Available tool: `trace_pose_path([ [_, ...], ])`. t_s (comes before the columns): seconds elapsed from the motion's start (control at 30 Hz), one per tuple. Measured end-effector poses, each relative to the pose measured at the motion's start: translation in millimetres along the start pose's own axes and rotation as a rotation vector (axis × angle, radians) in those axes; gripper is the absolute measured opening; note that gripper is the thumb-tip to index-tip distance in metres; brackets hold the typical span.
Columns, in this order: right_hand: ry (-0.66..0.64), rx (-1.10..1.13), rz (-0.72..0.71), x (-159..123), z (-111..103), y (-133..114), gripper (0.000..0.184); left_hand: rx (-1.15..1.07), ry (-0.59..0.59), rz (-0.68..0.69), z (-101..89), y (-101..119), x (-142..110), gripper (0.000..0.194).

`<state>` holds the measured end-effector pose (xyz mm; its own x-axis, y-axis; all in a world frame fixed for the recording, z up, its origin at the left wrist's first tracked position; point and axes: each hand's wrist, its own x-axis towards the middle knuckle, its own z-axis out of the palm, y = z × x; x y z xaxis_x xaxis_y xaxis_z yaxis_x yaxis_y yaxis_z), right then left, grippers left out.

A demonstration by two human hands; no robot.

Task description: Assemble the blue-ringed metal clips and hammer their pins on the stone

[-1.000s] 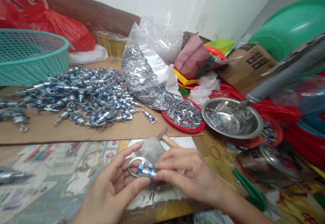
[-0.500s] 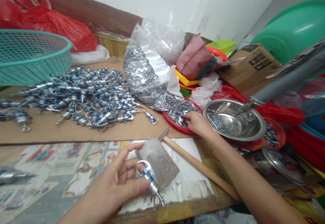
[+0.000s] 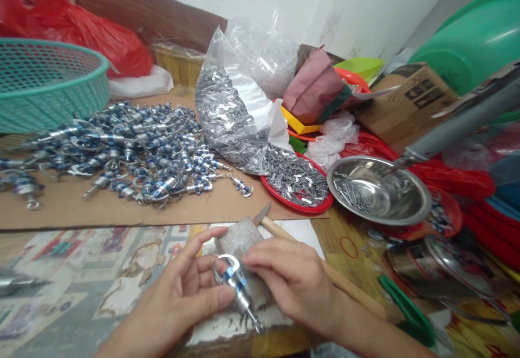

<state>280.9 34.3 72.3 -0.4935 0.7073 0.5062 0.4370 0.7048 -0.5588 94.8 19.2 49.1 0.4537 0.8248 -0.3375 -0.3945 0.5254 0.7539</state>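
Note:
My left hand [image 3: 190,293] holds a silver-and-blue metal hook fitting [image 3: 239,287] between thumb and fingers. The fitting's curved hook points up, and its eye end slants down to the right. Close by its upper right side is my right hand [image 3: 288,274], fingers pinched together. Whatever those fingertips hold is too small or hidden to make out. Beneath both hands lies a grey metal block [image 3: 239,234], partly covered. A hammer [image 3: 276,229] rests behind the right hand, its wooden handle passing under the wrist.
Many similar fittings [image 3: 138,152] are heaped on cardboard at the left, beside a green basket [image 3: 52,106]. Behind the hammer are a red plate [image 3: 323,206] of small metal plates, a clear bag [image 3: 227,114] of them, and a steel bowl [image 3: 390,201] holding pins.
My right hand went from the fitting to the red plate's small metal pieces, then came back beside the fitting. My left hand kept hold of the fitting, which now tilts downward.

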Motion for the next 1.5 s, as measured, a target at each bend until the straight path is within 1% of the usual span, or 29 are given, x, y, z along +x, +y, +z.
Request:
trace_pose_path([
  [0.07, 0.010, -0.121, -0.214, -5.0, 10.1, -6.2, 0.021, -0.011, -0.001, 0.020, 0.0, -0.5, 0.0, 0.080],
  [0.1, 0.007, -0.184, -0.277, -7.1, 13.0, -6.7, 0.021, -0.016, 0.000, 0.023, 0.2, -0.8, -0.2, 0.079],
  [0.17, -0.009, -0.257, -0.318, -10.0, 14.9, -6.2, 0.022, -0.019, 0.006, 0.029, 0.7, -1.0, -0.7, 0.076],
  [0.2, -0.027, -0.262, -0.301, -10.7, 14.3, -6.4, 0.023, -0.016, 0.010, 0.033, 1.0, -1.1, -0.9, 0.075],
  [0.27, -0.081, -0.236, -0.221, -10.5, 10.2, -8.4, 0.026, -0.007, 0.020, 0.034, 1.3, -1.2, -1.4, 0.074],
  [0.33, -0.179, -0.203, -0.115, -8.3, 3.4, -11.8, 0.028, 0.007, 0.031, 0.021, 1.5, -1.3, -1.8, 0.074],
  [0.43, -0.335, -0.181, 0.046, -3.3, -8.7, -15.1, 0.023, 0.013, 0.028, 0.015, 1.5, -1.8, -1.9, 0.076],
  [0.5, -0.392, -0.197, 0.118, 0.3, -14.9, -14.8, 0.019, 0.003, 0.025, 0.015, 1.3, -2.5, -1.7, 0.078],
  [0.57, -0.425, -0.203, 0.119, 3.7, -17.5, -13.3, 0.018, -0.007, 0.032, 0.011, 0.6, -3.3, -1.2, 0.080],
  [0.63, -0.438, -0.192, 0.087, 7.1, -16.2, -12.0, 0.017, -0.003, 0.037, 0.019, -0.9, -4.4, -0.3, 0.079],
  [0.73, -0.407, -0.141, 0.106, 10.8, -8.3, -11.0, 0.011, 0.007, 0.020, 0.019, -3.6, -5.9, 0.9, 0.079],
  [0.83, -0.301, -0.083, 0.177, 11.4, 3.9, -10.7, 0.011, -0.010, 0.010, 0.019, -3.9, -6.3, 0.6, 0.079],
  [0.9, -0.233, -0.032, 0.195, 10.2, 11.1, -10.3, 0.015, -0.024, 0.021, 0.023, -2.1, -5.3, -0.6, 0.077],
  [0.97, -0.173, 0.035, 0.199, 7.6, 13.8, -9.0, 0.015, -0.027, 0.030, 0.024, 0.7, -3.4, -2.1, 0.075],
  [1.0, -0.126, 0.064, 0.205, 5.5, 12.7, -7.3, 0.014, -0.022, 0.038, 0.023, 2.1, -2.2, -2.9, 0.075],
  [1.07, 0.031, 0.083, 0.236, -1.9, 5.2, -0.7, 0.014, -0.013, 0.048, 0.009, 4.7, 0.0, -4.2, 0.076],
  [1.1, 0.110, 0.049, 0.271, -7.6, -0.7, 4.7, 0.013, -0.010, 0.051, -0.001, 5.7, 0.9, -4.7, 0.076],
  [1.13, 0.161, -0.023, 0.317, -14.7, -7.2, 11.3, 0.012, -0.007, 0.054, -0.009, 6.4, 1.6, -5.0, 0.077],
  [1.17, 0.169, -0.124, 0.365, -22.8, -13.8, 18.8, 0.012, -0.007, 0.054, -0.014, 6.8, 2.0, -5.1, 0.077],
  [1.2, 0.129, -0.238, 0.407, -31.7, -19.8, 26.6, 0.015, -0.009, 0.052, -0.014, 7.0, 2.2, -5.2, 0.076],
  [1.27, -0.040, -0.428, 0.458, -48.7, -28.6, 40.3, 0.023, -0.010, 0.047, -0.008, 6.8, 2.1, -5.0, 0.075],
  [1.3, -0.120, -0.480, 0.471, -55.7, -31.4, 44.8, 0.023, -0.010, 0.042, -0.008, 6.5, 1.8, -4.8, 0.075],
  [1.33, -0.170, -0.503, 0.482, -61.0, -33.3, 47.2, 0.020, -0.012, 0.035, -0.008, 6.2, 1.5, -4.7, 0.074],
  [1.37, -0.179, -0.507, 0.491, -64.3, -34.8, 47.1, 0.016, -0.013, 0.032, -0.008, 5.8, 1.2, -4.5, 0.074],
  [1.43, -0.118, -0.483, 0.485, -65.7, -38.6, 39.9, 0.013, -0.013, 0.038, -0.003, 5.4, 0.7, -4.4, 0.074],
  [1.5, -0.059, -0.437, 0.413, -62.9, -44.7, 25.1, 0.018, -0.014, 0.041, 0.006, 5.3, 0.5, -4.5, 0.074],
])
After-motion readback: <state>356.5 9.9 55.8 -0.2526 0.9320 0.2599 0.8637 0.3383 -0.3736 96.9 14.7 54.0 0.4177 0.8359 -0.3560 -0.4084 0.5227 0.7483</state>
